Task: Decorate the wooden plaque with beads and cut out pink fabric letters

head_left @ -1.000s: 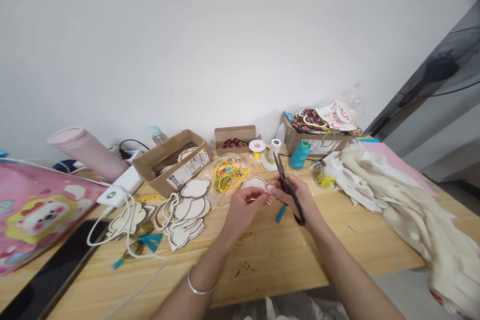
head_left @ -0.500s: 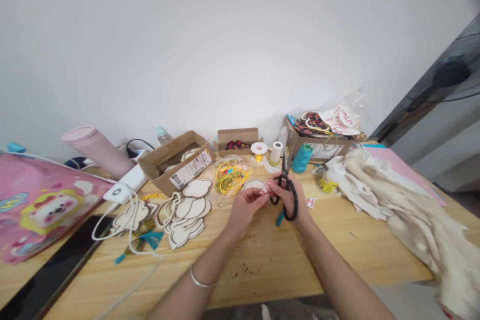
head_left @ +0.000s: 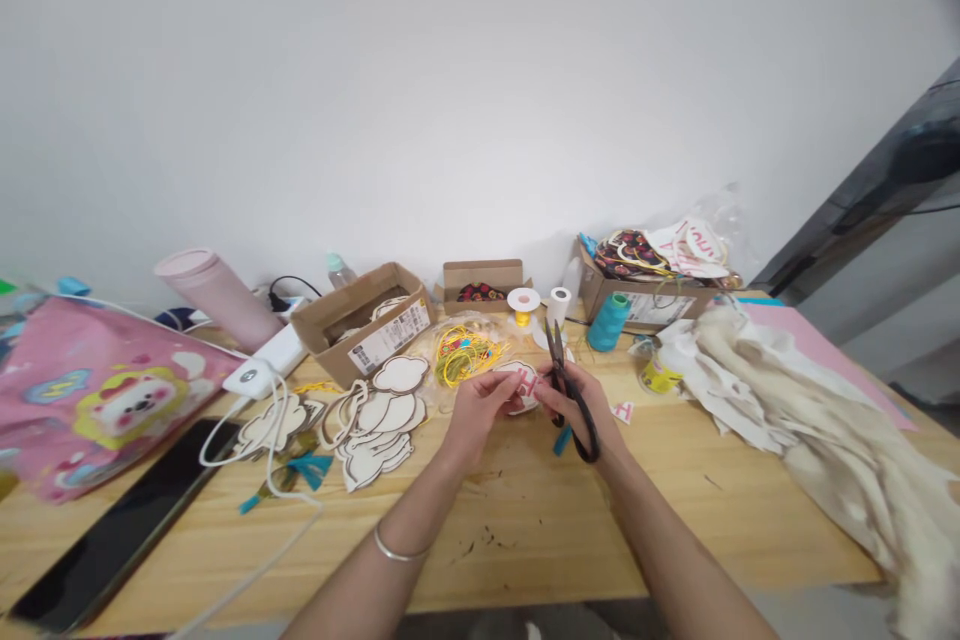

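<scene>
My left hand (head_left: 475, 407) pinches a small white piece with a red letter (head_left: 525, 383) just above the wooden table (head_left: 525, 540). My right hand (head_left: 581, 405) grips black scissors (head_left: 568, 388), blades pointing up and away, and its fingertips also touch the piece. A silver bangle (head_left: 396, 548) sits on my left wrist. Another small red letter cut-out (head_left: 622, 411) lies on the table right of my right hand. A teal scrap (head_left: 562, 441) shows under the scissors' handle.
Cloud-shaped wooden cut-outs (head_left: 379, 415) lie to the left, beside a bag of yellow cords (head_left: 459, 350). Cardboard boxes (head_left: 365, 322), thread spools (head_left: 608, 321), a pink bottle (head_left: 219, 297), a phone (head_left: 124, 530), a pink bag (head_left: 97, 395) and cream fabric (head_left: 810, 420) surround the hands.
The scissors tilted from leaning left to upright and back to leaning left. Both hands stayed together on the small piece, whose red letter now shows. The camera shifted slightly left.
</scene>
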Demonstrator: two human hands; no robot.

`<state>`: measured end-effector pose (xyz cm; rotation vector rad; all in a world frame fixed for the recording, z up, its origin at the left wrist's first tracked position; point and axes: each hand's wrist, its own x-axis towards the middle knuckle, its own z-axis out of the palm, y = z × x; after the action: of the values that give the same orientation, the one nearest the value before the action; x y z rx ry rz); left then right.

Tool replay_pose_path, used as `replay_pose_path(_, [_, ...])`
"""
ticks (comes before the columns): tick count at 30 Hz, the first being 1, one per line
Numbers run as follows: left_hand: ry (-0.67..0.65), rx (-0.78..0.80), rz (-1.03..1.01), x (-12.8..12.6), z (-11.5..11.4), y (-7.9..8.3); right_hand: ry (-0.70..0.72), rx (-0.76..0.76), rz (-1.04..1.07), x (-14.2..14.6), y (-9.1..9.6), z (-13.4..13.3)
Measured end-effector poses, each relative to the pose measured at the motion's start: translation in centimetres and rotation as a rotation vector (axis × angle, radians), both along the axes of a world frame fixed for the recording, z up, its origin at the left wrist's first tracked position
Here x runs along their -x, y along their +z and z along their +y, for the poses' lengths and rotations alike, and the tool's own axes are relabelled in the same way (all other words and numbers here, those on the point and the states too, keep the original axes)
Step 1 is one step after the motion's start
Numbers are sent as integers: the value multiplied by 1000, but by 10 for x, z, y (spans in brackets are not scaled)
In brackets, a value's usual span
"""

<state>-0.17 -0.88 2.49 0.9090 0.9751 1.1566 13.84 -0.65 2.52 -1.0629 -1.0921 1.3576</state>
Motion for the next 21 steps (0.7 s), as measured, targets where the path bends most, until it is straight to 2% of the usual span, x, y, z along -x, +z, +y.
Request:
replay_pose_path(8, [-72, -26, -82, -7, -4, -3, -112, -43, 28, 5, -8, 0])
replay_pose_path(12, [-34, -19, -141, -7, -4, -2, -71, -58, 6, 8, -13, -2])
replay_pose_path(15, [-16, 11, -174, -2, -3, 3, -66, -73, -13, 9, -8, -3])
replay_pose_path(18, [-75, -20, -57, 2, -3, 7, -114, -88, -8, 8, 1, -4])
replay_pose_path(21, [-177, -86, 76, 3, -4, 7, -74, -61, -3, 6, 4, -3])
